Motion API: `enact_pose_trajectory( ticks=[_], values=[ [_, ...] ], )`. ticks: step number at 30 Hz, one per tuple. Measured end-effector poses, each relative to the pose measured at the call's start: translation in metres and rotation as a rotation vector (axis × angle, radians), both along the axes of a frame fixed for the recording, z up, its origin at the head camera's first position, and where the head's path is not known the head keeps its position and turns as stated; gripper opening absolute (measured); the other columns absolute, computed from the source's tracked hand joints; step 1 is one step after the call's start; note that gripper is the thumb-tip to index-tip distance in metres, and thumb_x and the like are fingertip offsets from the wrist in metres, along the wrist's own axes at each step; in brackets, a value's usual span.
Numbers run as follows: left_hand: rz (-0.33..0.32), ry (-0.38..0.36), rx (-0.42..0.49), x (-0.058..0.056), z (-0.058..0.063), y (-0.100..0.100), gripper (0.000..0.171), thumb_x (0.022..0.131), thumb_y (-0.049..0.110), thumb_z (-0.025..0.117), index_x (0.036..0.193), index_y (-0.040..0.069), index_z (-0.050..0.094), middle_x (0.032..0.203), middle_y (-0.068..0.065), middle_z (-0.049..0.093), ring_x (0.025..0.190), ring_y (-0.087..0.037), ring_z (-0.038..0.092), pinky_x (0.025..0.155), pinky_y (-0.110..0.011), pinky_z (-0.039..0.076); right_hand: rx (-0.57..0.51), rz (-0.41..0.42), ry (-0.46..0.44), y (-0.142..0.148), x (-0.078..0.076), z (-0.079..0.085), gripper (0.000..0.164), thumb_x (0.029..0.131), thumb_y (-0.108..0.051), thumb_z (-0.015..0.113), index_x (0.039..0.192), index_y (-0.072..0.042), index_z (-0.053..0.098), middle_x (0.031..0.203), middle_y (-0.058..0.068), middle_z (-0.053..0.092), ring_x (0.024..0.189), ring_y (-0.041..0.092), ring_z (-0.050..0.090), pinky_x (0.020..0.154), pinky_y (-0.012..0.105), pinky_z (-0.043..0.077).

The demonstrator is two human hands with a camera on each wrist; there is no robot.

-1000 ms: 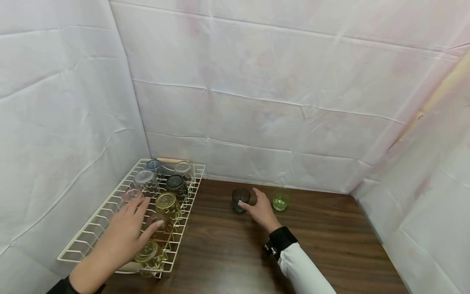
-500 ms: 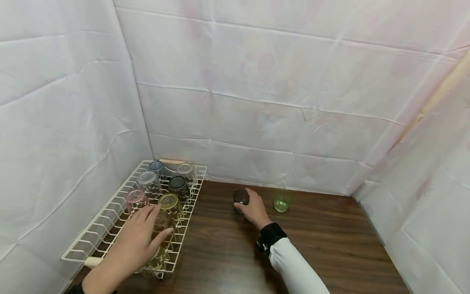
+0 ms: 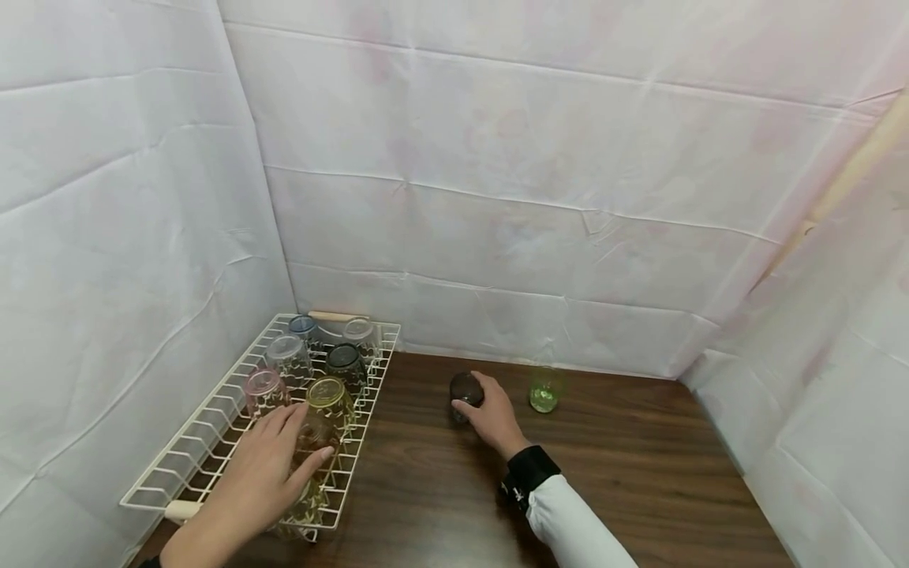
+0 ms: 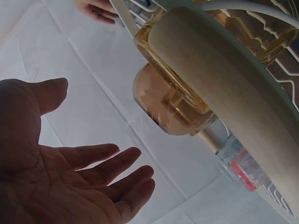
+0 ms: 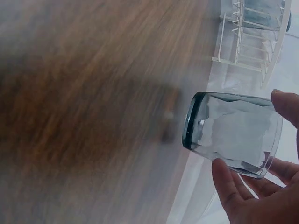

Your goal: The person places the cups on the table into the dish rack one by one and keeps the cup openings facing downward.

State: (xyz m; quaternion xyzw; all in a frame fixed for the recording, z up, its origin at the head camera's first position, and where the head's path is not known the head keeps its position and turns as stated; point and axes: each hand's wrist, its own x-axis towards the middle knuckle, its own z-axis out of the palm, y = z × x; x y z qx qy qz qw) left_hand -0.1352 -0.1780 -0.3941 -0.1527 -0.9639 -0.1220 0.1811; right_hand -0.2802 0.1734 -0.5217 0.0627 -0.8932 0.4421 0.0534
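My right hand point(image 3: 493, 414) grips a smoky grey glass tumbler point(image 3: 465, 386) near the back wall. In the right wrist view, thumb and fingers pinch the tumbler point(image 5: 233, 130) around its rim end, and its thicker dark base appears slightly off the wood. Over the near part of a white wire rack, my left hand point(image 3: 263, 465) hovers with loosely spread fingers. Nothing lies in that left palm point(image 4: 51, 186) in the left wrist view; a brownish glass point(image 4: 159, 98) stands apart from it. A green glass point(image 3: 544, 394) is to the right of my right hand.
The wire rack point(image 3: 201, 411) at left has pale handles point(image 3: 182, 510). Upside-down glasses fill much of it: pink point(image 3: 264, 388), yellow point(image 3: 327, 394), dark grey point(image 3: 346, 359), clear point(image 3: 287, 355) and blue point(image 3: 303, 325) among them. White sheets point(image 3: 497, 197) hang around the brown table point(image 3: 618, 465).
My right hand has closed around the grey tumbler, which it was reaching beside a second ago. My left hand has shifted a little to the right above the rack.
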Motion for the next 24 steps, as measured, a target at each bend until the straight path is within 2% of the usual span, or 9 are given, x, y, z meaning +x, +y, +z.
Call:
enact_pose_trajectory(
  ticks=[6, 10, 13, 16, 19, 22, 24],
  values=[
    [0.003, 0.003, 0.004, 0.002, 0.000, 0.001, 0.079, 0.094, 0.039, 0.080, 0.150, -0.010, 0.052, 0.140, -0.031, 0.062, 0.133, -0.052, 0.057, 0.110, -0.071, 0.046, -0.045, 0.002, 0.039, -0.001, 0.009, 0.008, 0.077, 0.098, -0.046, 0.077, 0.160, -0.011, 0.047, 0.159, 0.017, 0.054, 0.137, 0.038, 0.061, 0.102, 0.052, 0.058],
    [0.002, -0.022, 0.006, 0.002, 0.002, 0.006, 0.079, 0.096, 0.041, 0.078, 0.151, -0.009, 0.050, 0.144, -0.031, 0.060, 0.136, -0.054, 0.055, 0.110, -0.072, 0.045, -0.084, -0.006, 0.039, -0.002, 0.015, 0.018, 0.077, 0.098, -0.046, 0.077, 0.161, -0.014, 0.046, 0.157, 0.015, 0.055, 0.114, 0.027, 0.069, 0.087, 0.041, 0.060],
    [-0.005, -0.018, 0.004, 0.002, 0.005, 0.011, 0.078, 0.097, 0.041, 0.078, 0.151, -0.008, 0.051, 0.144, -0.031, 0.060, 0.137, -0.053, 0.055, 0.111, -0.072, 0.045, -0.117, -0.007, 0.040, -0.003, 0.022, 0.027, 0.077, 0.098, -0.047, 0.077, 0.162, -0.017, 0.045, 0.153, 0.013, 0.058, 0.095, 0.017, 0.065, 0.077, 0.032, 0.057],
    [-0.016, 0.007, 0.007, 0.002, 0.007, 0.014, 0.077, 0.096, 0.040, 0.078, 0.150, -0.008, 0.052, 0.142, -0.030, 0.061, 0.136, -0.052, 0.056, 0.110, -0.071, 0.046, -0.154, 0.002, 0.040, -0.004, 0.030, 0.037, 0.078, 0.098, -0.051, 0.076, 0.162, -0.019, 0.045, 0.148, 0.011, 0.061, 0.087, 0.013, 0.062, 0.072, 0.029, 0.054],
    [-0.025, 0.021, 0.013, 0.003, 0.009, 0.017, 0.075, 0.095, 0.039, 0.079, 0.149, -0.007, 0.053, 0.142, -0.028, 0.062, 0.135, -0.050, 0.057, 0.110, -0.070, 0.046, -0.206, 0.019, 0.028, -0.006, 0.041, 0.047, 0.078, 0.098, -0.054, 0.074, 0.163, -0.022, 0.043, 0.148, 0.008, 0.060, 0.092, 0.016, 0.065, 0.074, 0.031, 0.055],
    [-0.026, 0.010, 0.007, 0.004, 0.010, 0.019, 0.076, 0.096, 0.040, 0.078, 0.150, -0.007, 0.053, 0.143, -0.028, 0.061, 0.135, -0.050, 0.057, 0.110, -0.071, 0.046, -0.291, 0.038, 0.019, -0.006, 0.052, 0.058, 0.075, 0.101, -0.050, 0.072, 0.163, -0.023, 0.042, 0.154, 0.008, 0.057, 0.114, 0.024, 0.066, 0.088, 0.037, 0.056],
    [-0.026, 0.009, 0.004, 0.005, 0.010, 0.020, 0.076, 0.096, 0.040, 0.078, 0.150, -0.007, 0.053, 0.143, -0.028, 0.061, 0.135, -0.050, 0.058, 0.109, -0.071, 0.047, -0.364, 0.048, 0.019, -0.005, 0.058, 0.066, 0.071, 0.102, -0.044, 0.072, 0.163, -0.021, 0.043, 0.156, 0.008, 0.055, 0.128, 0.028, 0.062, 0.097, 0.040, 0.055]
  ],
)
